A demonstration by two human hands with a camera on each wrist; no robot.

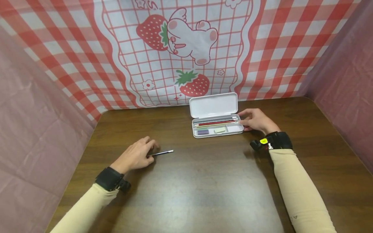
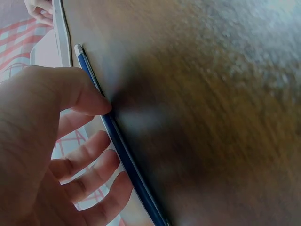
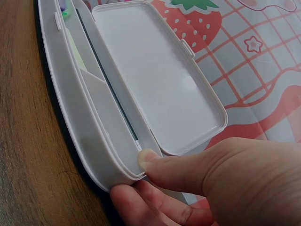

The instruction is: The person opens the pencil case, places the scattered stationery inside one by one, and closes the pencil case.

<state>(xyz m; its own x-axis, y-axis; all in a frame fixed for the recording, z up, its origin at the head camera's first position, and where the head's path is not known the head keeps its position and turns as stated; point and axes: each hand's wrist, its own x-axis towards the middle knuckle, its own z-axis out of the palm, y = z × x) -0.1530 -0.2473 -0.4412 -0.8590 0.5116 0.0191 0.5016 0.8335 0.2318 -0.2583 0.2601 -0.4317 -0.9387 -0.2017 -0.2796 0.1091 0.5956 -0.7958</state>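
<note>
A white pencil case (image 1: 218,135) lies open near the back of the table, its lid (image 1: 214,105) tipped back. Inside are several pencils (image 1: 215,123), a purple block (image 1: 203,132) and a pale green eraser (image 1: 220,130). My right hand (image 1: 256,121) grips the case's right end; in the right wrist view the thumb (image 3: 149,159) presses over the rim, fingers underneath outside. To the left, my left hand (image 1: 135,154) holds a dark blue pencil (image 2: 123,148) low over the table. Its thumb meets one side, with curled fingers along the other. The eraser end points right.
The brown wooden table (image 1: 186,181) ends at the back against a red-and-white checked cloth (image 1: 279,48) with strawberries. Pink curtains (image 1: 35,113) hang on both sides. A black wrist camera (image 1: 109,179) is strapped to each forearm.
</note>
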